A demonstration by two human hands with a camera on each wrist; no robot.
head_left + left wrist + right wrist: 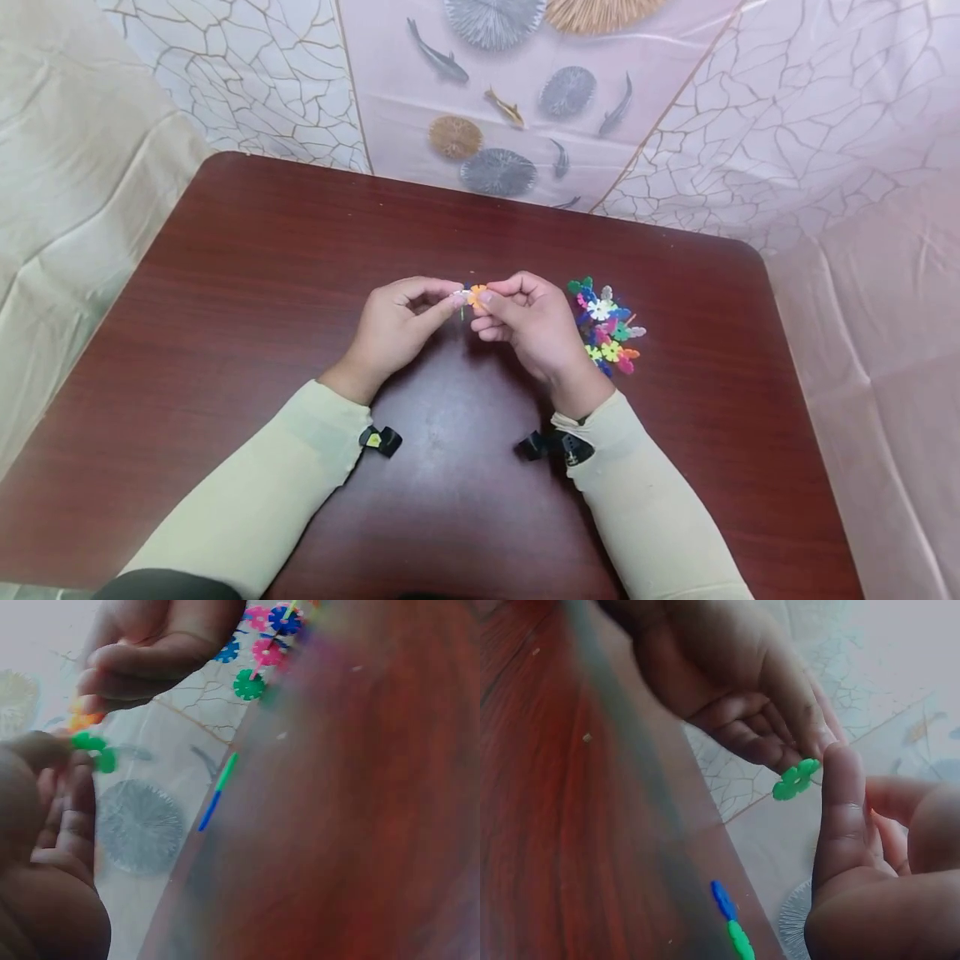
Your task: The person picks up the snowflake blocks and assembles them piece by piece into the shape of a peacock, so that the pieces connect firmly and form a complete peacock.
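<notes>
Over the middle of the table, my two hands meet fingertip to fingertip. The right hand point(536, 325) pinches an orange flower-shaped plastic piece point(477, 297) between thumb and fingers. Close against it, the left hand point(393, 333) pinches a small pale piece point(460, 295), mostly covered by the fingertips. A green flower-shaped piece point(795, 778) shows at the fingertips in the right wrist view; whether it joins the orange one is hidden. A blue-and-green pair of pieces point(217, 791) lies on the table beyond the hands in the left wrist view.
Right of the right hand lies a pile of multicoloured flower-shaped pieces point(611, 331), some linked together. The dark red wooden table point(225, 333) reaches back to a patterned cloth wall point(495, 108). Pale curtains hang at both sides. Black straps circle both sleeved wrists.
</notes>
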